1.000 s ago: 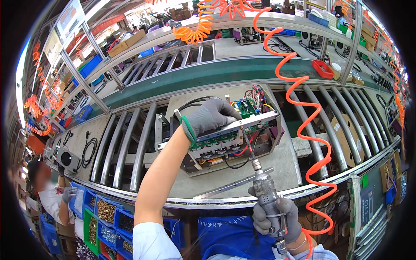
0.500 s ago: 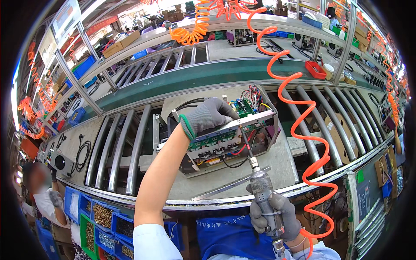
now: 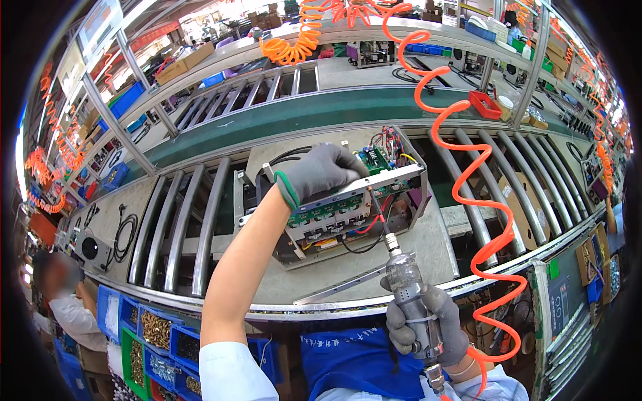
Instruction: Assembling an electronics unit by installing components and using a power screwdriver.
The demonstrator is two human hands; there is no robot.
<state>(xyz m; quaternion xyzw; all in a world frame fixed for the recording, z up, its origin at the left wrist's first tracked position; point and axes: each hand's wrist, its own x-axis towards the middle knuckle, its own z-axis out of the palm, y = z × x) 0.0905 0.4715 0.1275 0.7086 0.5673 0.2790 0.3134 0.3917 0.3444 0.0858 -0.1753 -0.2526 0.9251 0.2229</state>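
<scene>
An open metal chassis (image 3: 289, 248) with green circuit boards (image 3: 376, 160), coloured wires and a long top rail (image 3: 394, 175) lies before me on the conveyor. My left hand (image 3: 324, 172), in a grey glove with a green cuff, is closed over that rail, its fingertips partly hidden. Wrapped in my gloved right hand (image 3: 438, 324) is a pneumatic screwdriver (image 3: 404, 277) pointing up and away from me. Its thin bit (image 3: 380, 212) reaches the rail's front face just below my left fingertips. Whether a screw sits at the tip is too small to tell.
An orange coiled air hose (image 3: 491, 248) loops down on the right to the tool. Metal rollers (image 3: 184, 234) flank the chassis. A loose metal strip (image 3: 340, 286) lies in front of it. Blue bins (image 3: 157, 331) of screws stand lower left, near another person (image 3: 70, 304).
The screwdriver's bit has risen slightly along the rail, and my right hand has shifted a little. The coiled hose has swung to the right. My left hand stays at the rail.
</scene>
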